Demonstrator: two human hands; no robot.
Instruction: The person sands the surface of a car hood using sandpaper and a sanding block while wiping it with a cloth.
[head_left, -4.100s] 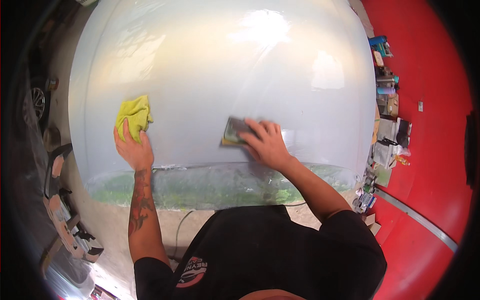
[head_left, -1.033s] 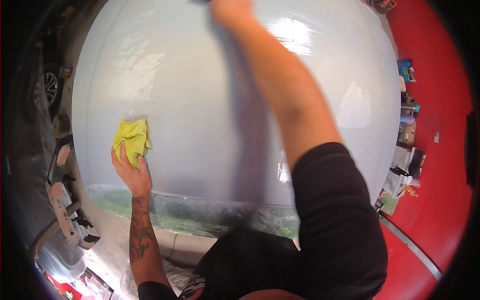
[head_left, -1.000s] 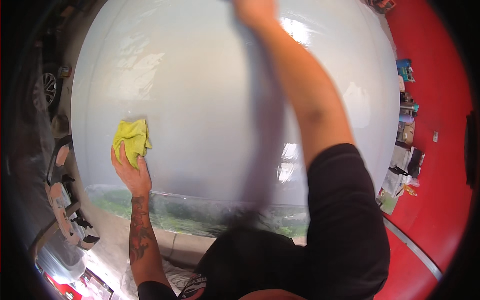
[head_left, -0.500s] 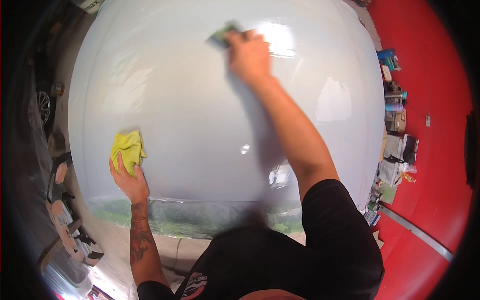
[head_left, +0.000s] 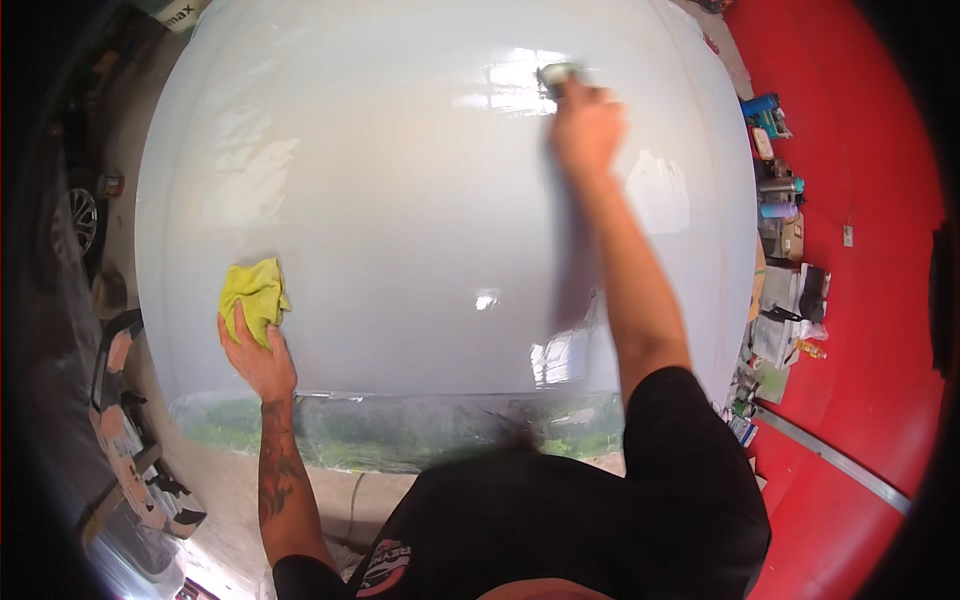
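Note:
A large pale, glossy hood-like panel (head_left: 400,220) fills the middle of the view, with a green, plastic-covered band (head_left: 230,430) along its near edge. My left hand (head_left: 258,355) grips a crumpled yellow-green cloth (head_left: 252,290) resting on the lower left of the panel. High on the right half of the panel, beside a bright reflection, my right hand (head_left: 590,130) is closed on a small dark-and-light block (head_left: 556,80), blurred by motion, pressed to the surface.
Red flooring (head_left: 850,300) runs down the right, with bottles (head_left: 778,209), boxes and assorted items along the panel's edge. On the left lie a wheel (head_left: 85,215), a dark bumper-like part (head_left: 130,420) and plastic sheeting (head_left: 45,300).
My right hand reached to the top middle with the block, came down, and has since moved rightward. My left hand keeps the cloth at the lower left, sitting lower in view than at first.

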